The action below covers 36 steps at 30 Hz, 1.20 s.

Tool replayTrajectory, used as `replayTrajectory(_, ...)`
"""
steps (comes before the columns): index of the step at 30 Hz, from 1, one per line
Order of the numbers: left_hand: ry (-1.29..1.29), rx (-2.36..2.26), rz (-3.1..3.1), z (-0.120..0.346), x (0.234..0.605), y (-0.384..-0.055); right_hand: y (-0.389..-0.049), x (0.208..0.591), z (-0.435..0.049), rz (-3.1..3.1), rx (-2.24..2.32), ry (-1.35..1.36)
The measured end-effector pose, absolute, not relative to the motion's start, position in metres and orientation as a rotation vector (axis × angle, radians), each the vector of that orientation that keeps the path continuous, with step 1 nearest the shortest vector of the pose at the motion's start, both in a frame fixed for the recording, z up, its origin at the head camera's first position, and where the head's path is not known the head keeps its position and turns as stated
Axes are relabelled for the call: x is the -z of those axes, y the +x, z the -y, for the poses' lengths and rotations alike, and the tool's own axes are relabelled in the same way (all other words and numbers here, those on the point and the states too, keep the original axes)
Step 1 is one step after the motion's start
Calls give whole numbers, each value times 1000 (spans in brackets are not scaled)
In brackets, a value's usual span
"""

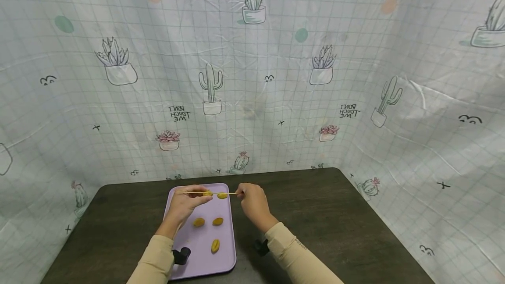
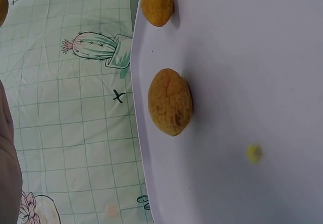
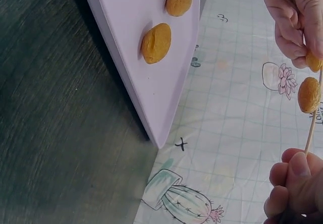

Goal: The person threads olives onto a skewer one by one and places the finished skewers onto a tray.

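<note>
Over the far end of the lilac tray (image 1: 205, 266), a thin wooden skewer (image 1: 232, 193) runs level between both hands. The right hand (image 1: 252, 200) grips one end of it with curled fingers. One small golden, wrinkled potato-like piece (image 3: 309, 95) sits on the skewer between the hands. My left hand (image 1: 185, 205) pinches another such piece (image 3: 314, 61) at the skewer, between thumb and fingers. More of these golden pieces (image 1: 199, 222) lie on the tray below, and two show close up in the left wrist view, one egg-shaped (image 2: 170, 102).
The tray stands on a dark wooden table (image 1: 315, 218). A small yellow crumb (image 2: 255, 153) lies on the tray. Behind and at the sides hangs a pale curtain (image 1: 252, 100) printed with cacti. Each wrist wears a black camera mount (image 1: 181, 256).
</note>
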<state>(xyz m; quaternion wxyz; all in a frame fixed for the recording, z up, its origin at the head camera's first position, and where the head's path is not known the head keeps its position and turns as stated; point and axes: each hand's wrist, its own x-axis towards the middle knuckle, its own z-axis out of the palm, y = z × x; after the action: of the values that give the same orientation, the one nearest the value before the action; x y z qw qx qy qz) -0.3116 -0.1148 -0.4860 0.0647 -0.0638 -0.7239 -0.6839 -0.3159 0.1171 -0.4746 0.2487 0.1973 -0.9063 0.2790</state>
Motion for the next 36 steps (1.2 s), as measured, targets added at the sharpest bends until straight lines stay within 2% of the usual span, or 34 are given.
replayTrajectory(20,-243,2031,2229,110,490,-310,-313,476,-113,2466,-749,556)
replayTrajectory(29,-278,2168,2210,114,493,-309,-313,475,-114,2482,-847,573)
replayTrajectory(32,-294,2048,2331,120,494,-308,-313,475,-116,2484,-858,570)
replayTrajectory(36,-240,1631,2617,127,498,-306,-314,475,-125,2481,-879,557)
